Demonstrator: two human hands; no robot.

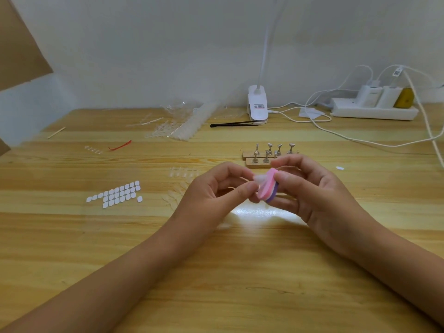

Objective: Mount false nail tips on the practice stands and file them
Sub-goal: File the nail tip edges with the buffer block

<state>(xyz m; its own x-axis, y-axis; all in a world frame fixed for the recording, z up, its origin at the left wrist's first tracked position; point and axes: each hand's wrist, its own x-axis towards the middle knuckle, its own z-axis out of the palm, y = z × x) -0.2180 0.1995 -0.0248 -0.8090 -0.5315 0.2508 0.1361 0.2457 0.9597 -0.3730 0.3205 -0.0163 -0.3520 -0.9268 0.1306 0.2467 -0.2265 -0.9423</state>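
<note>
The pale striped wooden table (pixel 240 284) is glossy, mirroring a white glare. Silver metal practice stands (pixel 269 150) shine on matt bare-wood base strips (pixel 259 166). The pink-and-purple layered file block (pixel 268 188) looks matt; the clear plastic nail tip (pixel 260 179) is translucent.

Blur and occlusion
Clear nail tip (pixel 260 180) blurred in left hand (pixel 216 192) pinch; right hand (pixel 317 188) thumb hides part of file (pixel 267 188); lamp neck (pixel 266 44) cut off above.
</note>
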